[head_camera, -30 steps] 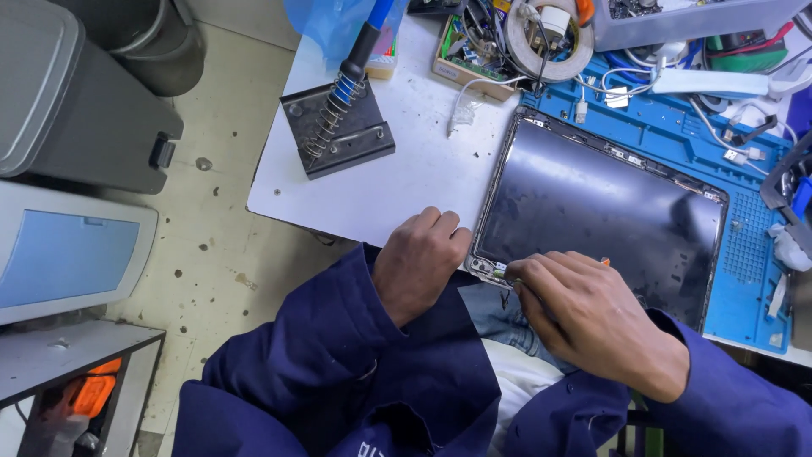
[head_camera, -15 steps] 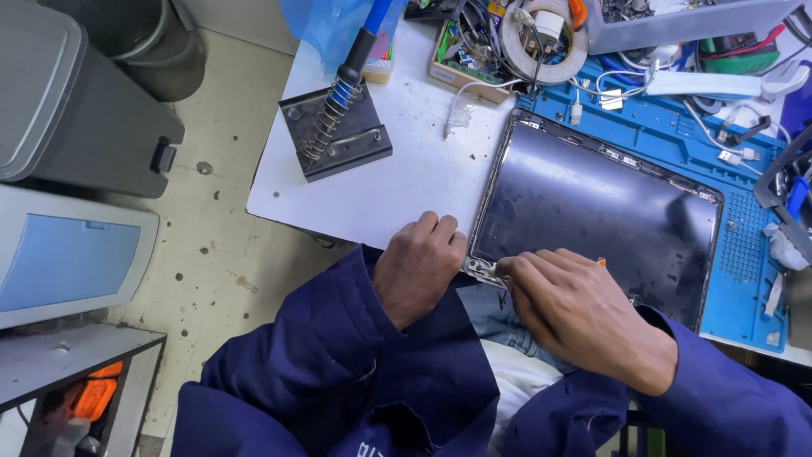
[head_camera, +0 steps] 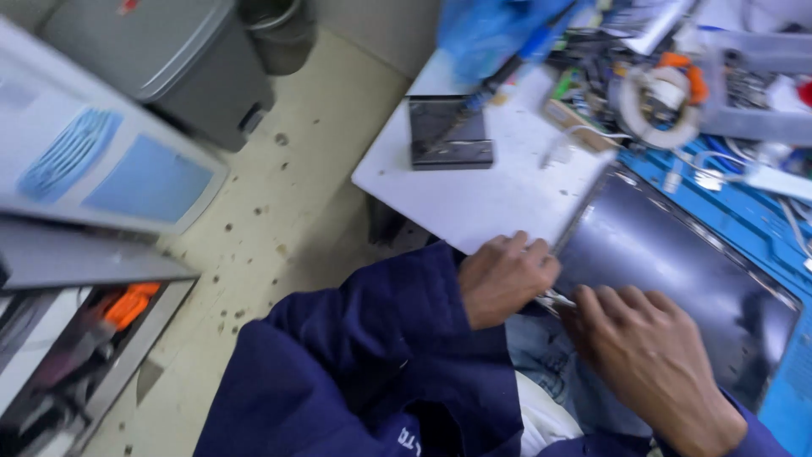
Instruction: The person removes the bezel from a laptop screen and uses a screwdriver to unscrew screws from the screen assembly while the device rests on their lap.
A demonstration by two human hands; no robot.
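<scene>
A dark flat screen panel (head_camera: 677,262) lies on a blue work mat (head_camera: 761,228), its near left corner at the table edge. My left hand (head_camera: 503,278) rests curled on that corner, fingers on the panel's edge. My right hand (head_camera: 647,355) lies palm down over the panel's near edge, right beside the left. Between the two hands a small shiny metal piece (head_camera: 554,299) shows; which hand holds it I cannot tell. Both arms wear dark blue sleeves.
A soldering iron stand (head_camera: 450,131) with a blue-handled iron sits on the white table (head_camera: 474,195). Cables, a tape roll (head_camera: 655,106) and small parts crowd the far side. Grey bins (head_camera: 182,68) and a grey-blue machine (head_camera: 101,161) stand on the floor at left.
The view has swung and come closer, with blur. My hands stay at the panel's near left corner; the right hand has flattened over the edge.
</scene>
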